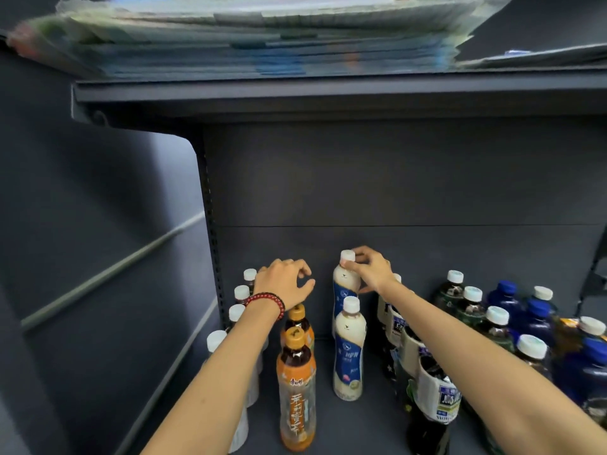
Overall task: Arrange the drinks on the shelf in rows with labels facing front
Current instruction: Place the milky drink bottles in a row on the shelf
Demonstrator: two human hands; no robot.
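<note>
On the dark grey shelf (328, 425) we record 2 hands among upright drink bottles. We find the right hand (369, 272) with its grip closed round the white cap and neck of the rear milk tea bottle (345, 285), which stands upright near the back panel, about mid-shelf. Directly in front of it stands the front milk tea bottle (349, 353), blue label toward us. The left hand (285, 284) shows a narrow grip, fingers curled, thumb and forefinger apart, and we see nothing held in it. It hovers just above the 2 orange tea bottles (297, 389), which stand 1 behind the other, the front label facing us. We note a red bead bracelet (266, 298) on the left wrist. Along the left upright runs a file of white-capped bottles (242, 293), partly hidden by the left forearm. Right of the milk tea pair stand dark bottles (438, 394) with white and blue labels, then blue bottles (507, 298). Overhead, the upper shelf (328, 93) carries stacked flat packs (262, 44), too blurred to identify.
</note>
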